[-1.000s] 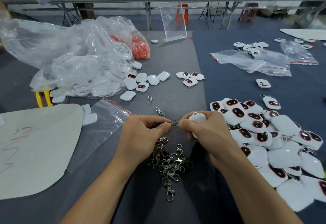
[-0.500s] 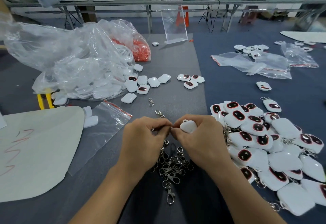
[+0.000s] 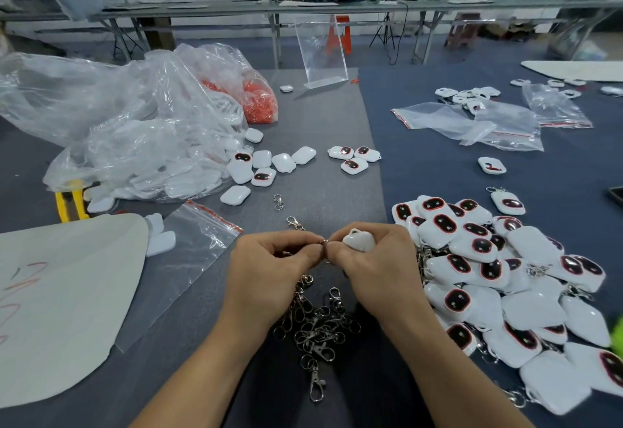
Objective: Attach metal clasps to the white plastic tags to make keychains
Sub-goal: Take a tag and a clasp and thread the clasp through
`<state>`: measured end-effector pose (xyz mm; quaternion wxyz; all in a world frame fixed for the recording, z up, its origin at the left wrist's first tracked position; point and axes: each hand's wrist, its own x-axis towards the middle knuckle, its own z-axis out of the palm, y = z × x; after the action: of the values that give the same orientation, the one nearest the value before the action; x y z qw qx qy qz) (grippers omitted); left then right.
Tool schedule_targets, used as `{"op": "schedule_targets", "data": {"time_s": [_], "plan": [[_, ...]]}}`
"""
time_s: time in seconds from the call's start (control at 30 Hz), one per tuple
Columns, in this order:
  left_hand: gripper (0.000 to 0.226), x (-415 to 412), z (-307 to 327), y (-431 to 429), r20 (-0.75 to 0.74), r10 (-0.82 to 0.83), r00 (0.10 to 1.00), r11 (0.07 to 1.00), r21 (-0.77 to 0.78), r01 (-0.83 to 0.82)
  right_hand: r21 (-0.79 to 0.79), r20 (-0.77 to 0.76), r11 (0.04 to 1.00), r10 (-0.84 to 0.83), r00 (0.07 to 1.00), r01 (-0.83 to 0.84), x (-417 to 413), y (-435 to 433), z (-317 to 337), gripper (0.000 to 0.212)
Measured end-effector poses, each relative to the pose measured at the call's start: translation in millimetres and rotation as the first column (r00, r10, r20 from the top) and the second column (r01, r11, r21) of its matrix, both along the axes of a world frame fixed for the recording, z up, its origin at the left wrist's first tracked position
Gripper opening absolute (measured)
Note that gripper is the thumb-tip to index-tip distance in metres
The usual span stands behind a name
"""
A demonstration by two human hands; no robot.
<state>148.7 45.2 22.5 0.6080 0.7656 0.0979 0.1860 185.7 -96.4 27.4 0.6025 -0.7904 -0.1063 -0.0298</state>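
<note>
Left hand (image 3: 269, 269): pinching a metal clasp (image 3: 324, 243) by its ring; right hand (image 3: 374, 269): gripping a white tag (image 3: 359, 240), fingertips meeting that ring between the hands; loose clasps (image 3: 317, 326) heaped on the bench (image 3: 320, 117) beneath both hands; finished keychains (image 3: 488, 276) piled beside the right hand.

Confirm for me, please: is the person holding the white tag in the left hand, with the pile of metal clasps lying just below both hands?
No: the head view shows the white tag in the right hand, not the left hand; the pile of metal clasps does lie just below both hands.
</note>
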Motion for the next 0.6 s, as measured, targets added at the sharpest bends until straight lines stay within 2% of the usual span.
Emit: {"op": "schedule_targets", "data": {"time_s": [0.1,0.17,0.23,0.3,0.37,0.43,0.53,0.6], "plan": [[0.03,-3.8,1.8,-1.0,0.041,0.03,0.999,0.982,0.186,-0.037,-0.062,0.031,0.998,-0.003,1.0,0.005,0.4,-0.8,-1.5,0.015],[0.03,-6.5,3.1,-1.4,0.097,0.068,0.993,0.909,0.403,-0.102,-0.164,0.106,0.985,-0.027,0.994,0.044,-0.4,-1.1,-3.5,0.011],[0.033,-8.6,2.2,-2.3,0.135,0.07,0.988,0.854,0.504,-0.129,-0.243,0.172,0.967,-0.038,0.984,0.079,-0.8,-0.7,-4.4,0.006],[0.028,-8.9,1.1,-2.4,0.122,0.074,0.99,0.879,0.46,-0.123,-0.254,0.188,0.964,-0.03,0.982,0.078,-0.4,-0.6,-4.9,0.003],[0.023,-6.6,0.8,-1.3,0.058,0.059,0.997,0.942,0.328,-0.075,-0.214,0.158,0.975,-0.022,0.987,0.056,0.2,-2.1,-4.4,0.006],[0.022,-3.7,0.9,0.7,-0.002,-0.022,1.0,0.98,0.199,0.022,-0.152,0.113,0.988,-0.013,0.994,0.03,1.2,-4.1,-3.5,0.014],[0.023,-1.8,1.2,3.4,-0.039,-0.11,0.993,0.991,0.072,0.112,-0.06,0.041,0.998,0.034,0.999,-0.031,2.4,-5.2,-1.7,0.018],[0.021,-1.8,1.5,4.0,-0.042,-0.149,0.988,0.989,-0.002,0.149,0.001,-0.008,0.997,0.074,0.997,-0.074,3.3,-5.1,-0.3,0.013]]}}
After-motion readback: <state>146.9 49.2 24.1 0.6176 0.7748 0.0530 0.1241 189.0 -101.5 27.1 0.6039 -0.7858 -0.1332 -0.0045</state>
